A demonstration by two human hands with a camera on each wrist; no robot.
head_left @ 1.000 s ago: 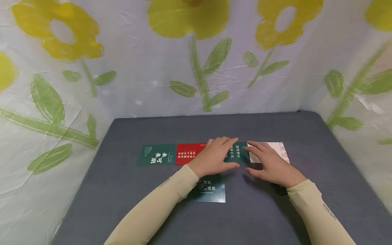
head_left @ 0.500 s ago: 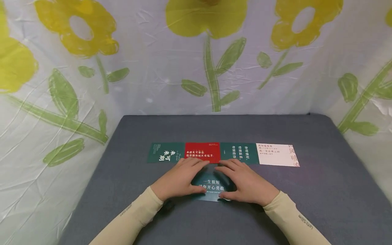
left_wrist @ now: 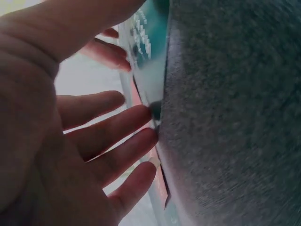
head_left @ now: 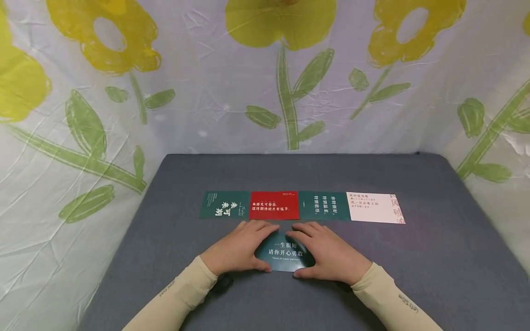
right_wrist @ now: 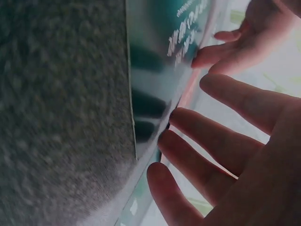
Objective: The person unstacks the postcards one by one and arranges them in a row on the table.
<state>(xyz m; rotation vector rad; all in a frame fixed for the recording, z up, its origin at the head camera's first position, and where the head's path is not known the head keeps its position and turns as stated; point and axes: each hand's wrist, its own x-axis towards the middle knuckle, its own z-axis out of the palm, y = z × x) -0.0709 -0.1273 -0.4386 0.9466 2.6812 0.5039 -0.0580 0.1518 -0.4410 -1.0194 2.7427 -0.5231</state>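
Note:
A dark green card with white lettering lies flat on the grey table, between my two hands. My left hand is at its left side, thumb by the near corner and fingers by the far one. At the right side is my right hand, spread in the same way. In the left wrist view, relaxed, parted fingers reach to the edge of the card. The right wrist view has loosely extended fingers beside the card; whether every fingertip touches it, I cannot tell.
Behind the hands runs a row of cards: a green one, a red one, another green one and a pale pink one. A flower-printed curtain rises behind the grey table.
Both hands have moved from above the row, near and toward me, to the sides of the single green card. In the last half second they shifted slightly. The head view has turned slightly left.

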